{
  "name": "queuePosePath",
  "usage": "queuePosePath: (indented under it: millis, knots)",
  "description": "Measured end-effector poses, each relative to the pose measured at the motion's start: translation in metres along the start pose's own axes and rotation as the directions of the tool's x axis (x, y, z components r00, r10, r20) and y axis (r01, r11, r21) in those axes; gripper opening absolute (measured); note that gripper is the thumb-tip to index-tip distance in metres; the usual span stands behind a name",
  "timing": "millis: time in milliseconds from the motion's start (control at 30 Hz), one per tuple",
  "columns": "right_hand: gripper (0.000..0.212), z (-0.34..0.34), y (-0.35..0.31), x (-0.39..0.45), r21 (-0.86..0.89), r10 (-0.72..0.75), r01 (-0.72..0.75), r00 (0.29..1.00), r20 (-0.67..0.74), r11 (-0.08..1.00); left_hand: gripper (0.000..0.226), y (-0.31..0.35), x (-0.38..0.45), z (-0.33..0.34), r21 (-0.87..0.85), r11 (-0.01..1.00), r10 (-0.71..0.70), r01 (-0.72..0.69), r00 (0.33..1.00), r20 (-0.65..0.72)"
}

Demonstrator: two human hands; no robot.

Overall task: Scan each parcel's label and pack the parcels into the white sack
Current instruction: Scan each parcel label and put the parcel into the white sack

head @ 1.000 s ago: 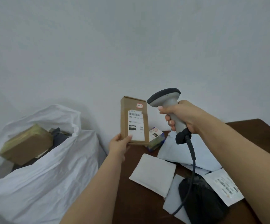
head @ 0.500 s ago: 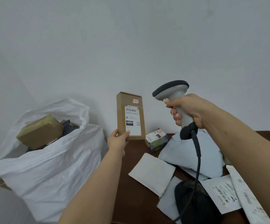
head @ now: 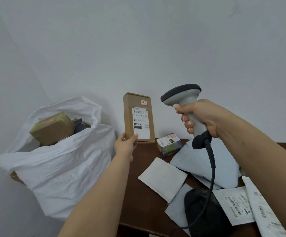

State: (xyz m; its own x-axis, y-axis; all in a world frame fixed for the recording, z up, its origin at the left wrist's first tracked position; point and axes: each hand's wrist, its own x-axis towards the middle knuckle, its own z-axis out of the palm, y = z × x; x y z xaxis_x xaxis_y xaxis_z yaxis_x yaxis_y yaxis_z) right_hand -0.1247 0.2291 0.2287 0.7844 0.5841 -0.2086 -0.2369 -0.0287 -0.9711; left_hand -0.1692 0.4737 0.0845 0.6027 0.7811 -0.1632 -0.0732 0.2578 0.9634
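Parcel under scan: one slim cardboard box [head: 138, 118], held upright above the table's far-left corner with its white shipping label [head: 140, 123] facing the camera. The left hand [head: 125, 145] pinches its lower left corner, thumb across the front and fingers behind. The right hand [head: 200, 118] has all fingers wrapped tight around the grip of one grey barcode scanner [head: 185, 103], head turned toward the box, the two close but apart; its black coiled cable [head: 211, 170] hangs to the table.

One white sack [head: 65, 166] stands open just left of the dark wooden table [head: 142, 209], with one brown box [head: 52, 128] and dark items visible inside.

On the table: one small printed box [head: 168, 144] at the far edge, one flat white envelope [head: 162, 178], one pale blue mailer [head: 205, 166], one black pouch [head: 205, 218], and two labelled white mailers [head: 236, 206] at the near-right corner.
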Motion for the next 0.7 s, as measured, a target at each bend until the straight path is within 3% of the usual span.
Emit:
queuePosePath:
  millis: [567,700]
  knots:
    - [0.017,0.007,0.013,0.018,0.027,0.021,-0.022,0.999,0.025,0.999,0.048,-0.009,-0.002,-0.019,0.040,0.999,0.016,-0.018,0.999,0.052]
    - [0.017,0.016,0.019,0.027,0.035,0.047,-0.049,0.998,0.048,0.998,0.061,-0.013,0.004,-0.032,0.041,0.999,-0.010,0.009,1.000,0.026]
